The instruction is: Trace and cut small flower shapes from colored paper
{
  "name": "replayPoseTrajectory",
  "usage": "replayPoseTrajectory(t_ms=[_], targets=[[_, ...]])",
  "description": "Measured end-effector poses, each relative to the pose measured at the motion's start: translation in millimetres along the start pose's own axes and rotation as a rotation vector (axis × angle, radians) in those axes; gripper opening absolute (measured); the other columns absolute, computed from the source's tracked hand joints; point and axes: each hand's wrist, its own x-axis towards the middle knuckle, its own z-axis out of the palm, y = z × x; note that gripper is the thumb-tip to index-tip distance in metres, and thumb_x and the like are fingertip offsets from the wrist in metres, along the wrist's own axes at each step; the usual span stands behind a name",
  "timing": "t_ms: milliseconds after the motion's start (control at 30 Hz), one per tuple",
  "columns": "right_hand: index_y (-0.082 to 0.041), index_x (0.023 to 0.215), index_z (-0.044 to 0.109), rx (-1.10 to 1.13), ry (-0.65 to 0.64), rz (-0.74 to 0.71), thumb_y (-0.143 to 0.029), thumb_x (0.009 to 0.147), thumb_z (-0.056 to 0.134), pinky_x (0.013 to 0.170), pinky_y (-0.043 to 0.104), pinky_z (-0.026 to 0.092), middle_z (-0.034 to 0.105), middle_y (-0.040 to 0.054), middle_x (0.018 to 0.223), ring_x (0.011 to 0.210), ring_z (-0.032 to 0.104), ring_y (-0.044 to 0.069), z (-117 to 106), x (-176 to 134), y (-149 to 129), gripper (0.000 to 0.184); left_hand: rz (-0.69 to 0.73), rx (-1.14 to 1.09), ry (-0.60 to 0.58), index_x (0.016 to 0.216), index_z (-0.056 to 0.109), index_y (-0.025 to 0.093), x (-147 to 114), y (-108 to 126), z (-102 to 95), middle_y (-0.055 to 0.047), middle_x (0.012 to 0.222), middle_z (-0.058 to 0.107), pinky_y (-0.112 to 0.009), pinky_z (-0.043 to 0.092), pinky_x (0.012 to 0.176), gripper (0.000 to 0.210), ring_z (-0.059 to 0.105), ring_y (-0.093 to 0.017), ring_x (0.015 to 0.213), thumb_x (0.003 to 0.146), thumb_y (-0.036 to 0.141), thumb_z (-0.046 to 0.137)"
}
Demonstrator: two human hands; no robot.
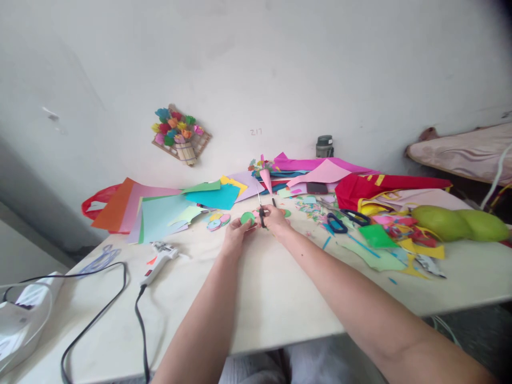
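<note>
My left hand (239,229) pinches a small round piece of green paper (247,217) over the middle of the table. Close beside it, my right hand (276,218) is closed on a pair of scissors (261,211) with dark handles, the thin blade pointing up and away from me. Small paper discs in pink, yellow and blue (218,221) lie left of the left hand. Beyond the right hand stands a pink paper cone (266,180) with little coloured paper flowers around it. My right fingers partly hide some coloured paper pieces beneath them.
On the left are a glue gun (160,261) with its black cord, coloured paper sheets (160,210) and a power strip (28,314). To the right lie blue-handled scissors (337,223), paper scraps, red cloth (384,186) and a green pouch-like thing (452,223). A jar (324,145) stands by the wall.
</note>
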Motion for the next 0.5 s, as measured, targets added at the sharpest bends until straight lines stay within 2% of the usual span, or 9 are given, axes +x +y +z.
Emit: replayPoseTrajectory(t_ms=[133,233,367,500], targets=[[-0.015,0.082,0.055,0.008,-0.07,0.013,-0.003,0.054,0.064,0.046,0.021,0.043,0.052,-0.0073,0.053,0.041,0.049,0.007,1.3,-1.3,1.0,0.032,0.047,-0.036,0.015,0.081,0.062,0.013,0.4,-0.3,-1.3,-0.003,0.075,0.067,-0.028,0.05,0.069,0.033,0.063,-0.014,0.065,0.056,0.031,0.076],[-0.015,0.084,0.056,-0.05,-0.138,0.052,-0.008,0.054,0.07,0.044,0.02,0.041,0.055,-0.0054,0.057,0.042,0.049,0.006,-0.2,-3.4,0.0,0.033,0.057,-0.038,0.069,0.084,0.061,0.014,0.8,0.3,-2.7,-0.004,0.073,0.068,-0.028,0.05,0.066,0.036,0.064,-0.015,0.064,0.057,0.032,0.075],[-0.015,0.082,0.058,-0.111,-0.23,0.075,-0.019,0.057,0.074,0.04,0.016,0.036,0.057,-0.0034,0.058,0.043,0.047,0.004,-5.6,-3.8,-1.1,0.03,0.071,-0.023,0.166,0.081,0.059,0.015,2.0,1.6,-5.0,-0.002,0.066,0.067,-0.026,0.051,0.06,0.036,0.064,-0.014,0.059,0.055,0.034,0.076],[-0.015,0.082,0.057,-0.161,-0.333,0.105,-0.036,0.062,0.071,0.035,0.015,0.03,0.053,-0.0041,0.05,0.039,0.043,0.004,-12.7,-2.9,-3.7,0.033,0.085,-0.036,0.178,0.078,0.059,0.014,3.7,2.1,-8.0,-0.002,0.063,0.066,-0.026,0.051,0.061,0.036,0.065,-0.015,0.059,0.055,0.036,0.076]])
